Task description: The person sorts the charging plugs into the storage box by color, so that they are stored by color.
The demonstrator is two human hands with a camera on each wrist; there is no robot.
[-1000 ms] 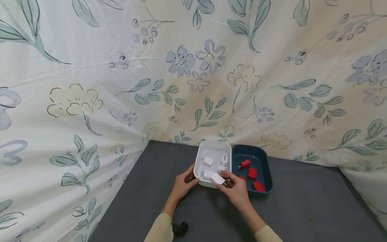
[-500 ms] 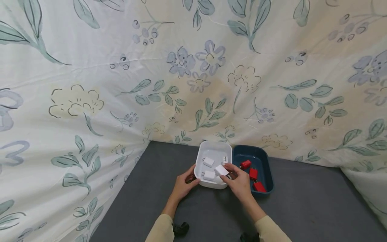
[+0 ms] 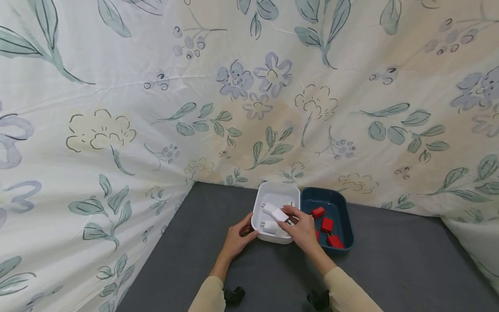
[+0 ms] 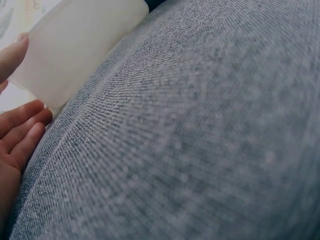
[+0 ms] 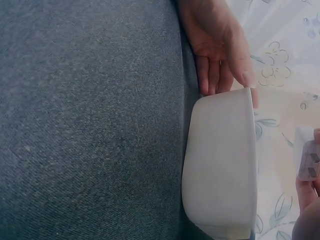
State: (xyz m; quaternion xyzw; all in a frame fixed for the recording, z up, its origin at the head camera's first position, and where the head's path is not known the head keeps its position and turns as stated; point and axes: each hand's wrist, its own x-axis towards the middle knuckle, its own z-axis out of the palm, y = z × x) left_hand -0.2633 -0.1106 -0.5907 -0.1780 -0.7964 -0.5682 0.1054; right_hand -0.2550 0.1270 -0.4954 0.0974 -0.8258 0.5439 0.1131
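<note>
My right hand (image 3: 302, 227) pinches a white USB wall charger (image 3: 279, 214) above the white bin (image 3: 280, 190). In the right wrist view this charger (image 5: 309, 160) shows dark port openings on its face. Other white chargers (image 3: 270, 226) lie in the bin, partly hidden by the right hand and the held one. My left hand (image 3: 235, 240) holds the bin's front left corner. In the right wrist view its thumb is at the rim, and its fingers touch the outer wall of the bin (image 5: 220, 165).
A dark blue bin (image 3: 347, 216) stands against the white bin's right side, with several red chargers (image 3: 327, 225) inside. Both sit on a dark grey cloth surface (image 3: 218, 208). Floral fabric (image 3: 249, 108) hangs behind and at the left. Black straps (image 3: 234, 295) circle the wrists.
The right hand has moved the white charger from the bin's front edge up and right, then slightly back left over the other chargers. The left hand stays at the corner.
</note>
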